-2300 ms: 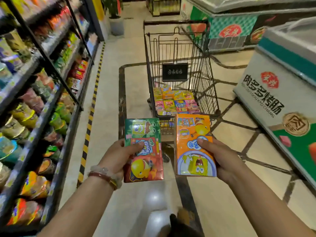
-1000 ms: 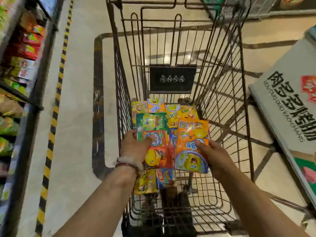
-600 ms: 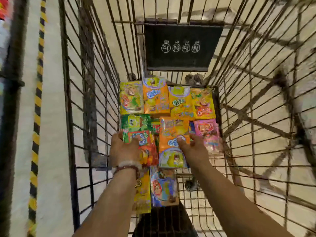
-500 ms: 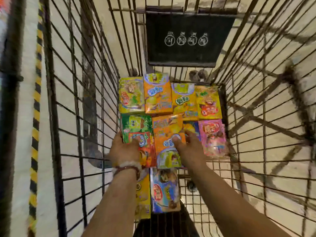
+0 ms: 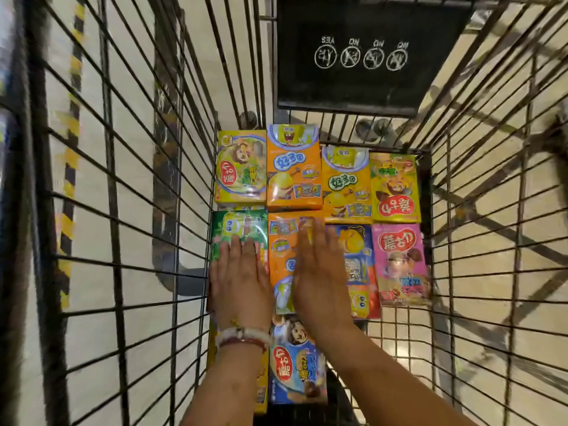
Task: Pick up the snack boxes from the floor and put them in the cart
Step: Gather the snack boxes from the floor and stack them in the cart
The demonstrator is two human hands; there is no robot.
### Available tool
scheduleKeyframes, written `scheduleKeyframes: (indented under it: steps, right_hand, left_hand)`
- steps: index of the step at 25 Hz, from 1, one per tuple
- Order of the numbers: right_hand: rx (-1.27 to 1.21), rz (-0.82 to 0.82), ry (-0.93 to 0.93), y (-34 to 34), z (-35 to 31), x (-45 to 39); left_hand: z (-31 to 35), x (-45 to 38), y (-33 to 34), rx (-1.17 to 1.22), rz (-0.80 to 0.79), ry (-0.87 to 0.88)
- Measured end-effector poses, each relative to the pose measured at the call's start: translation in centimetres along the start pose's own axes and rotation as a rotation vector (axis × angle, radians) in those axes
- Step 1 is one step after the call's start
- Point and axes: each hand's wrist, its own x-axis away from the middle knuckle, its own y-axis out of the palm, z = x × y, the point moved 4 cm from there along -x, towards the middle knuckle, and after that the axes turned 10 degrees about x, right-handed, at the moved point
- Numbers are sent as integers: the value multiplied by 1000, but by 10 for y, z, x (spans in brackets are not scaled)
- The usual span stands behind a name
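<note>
- Two hands down inside the wire cart [image 5: 135, 179], both flat, fingers straight, nothing clenched or pinched
- Left hand [image 5: 239, 279] pressing palm-down on the green box [image 5: 238, 226], hard against the cart's left wall; white bead bracelet [image 5: 242, 335] and a red band at the wrist
- Right hand [image 5: 319, 272] laid flat over the orange box [image 5: 281, 250], just beside the green one; fingertips reaching toward the box's far edge
- Four boxes across the far row, touching side by side: yellow-green lion box [image 5: 241, 167], orange SpongeBob box [image 5: 293, 167], yellow-orange box [image 5: 345, 182], yellow box [image 5: 395, 187]
- In the hands' row, right of the orange box: blue-and-orange box [image 5: 358, 259] partly under the right hand; pink box [image 5: 401, 265] next to it, near the right wall
- Nearer row: blue box [image 5: 296, 367] between the two forearms; a yellow one mostly hidden under the left forearm
- Black sign [image 5: 365, 53] on the far end of the cart, four white round icons, lettering upside down; pale tiled floor showing through the wires
</note>
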Motion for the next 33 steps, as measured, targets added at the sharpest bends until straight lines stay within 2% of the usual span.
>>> scheduleKeyframes:
  steps: [2,3,6,9,12,14,17,19,24,26,29,33]
  right_hand:
    - [52,-6,-172,5,-17,-2]
    - [56,-14,-202,6,-22,-3]
    - [70,-60,-198,8,-28,-5]
    - [82,-128,-195,9,-26,-6]
    - [44,-200,-251,-9,-27,-12]
    - [63,-217,-244,-36,-27,-17]
    - [89,-184,-188,-106,-27,-25]
    - [96,-123,-207,-176,-34,-24]
    - [-131,79,-229,-376,-70,3]
    - [-83,129,-339,-443,-93,21]
    - [122,201,-498,-515,-120,53]
    - [250,278,-651,-555,-139,100]
  left_hand:
    - [-5,-3,-2,18,-24,8]
    - [-6,-4,-3,36,-43,2]
    - [-5,-3,-5,40,-93,12]
    - [-6,-5,-8,30,-173,-55]
    - [9,-8,-26,29,-143,-104]
    - [28,-11,-51,83,-105,-47]
    - [65,-9,-108,107,-75,125]
    - [92,3,-168,88,-28,221]
    - [146,64,-362,-62,274,544]
    - [148,96,-428,-177,311,535]
    - [139,147,-496,-264,362,453]
    - [122,225,-534,-316,472,344]
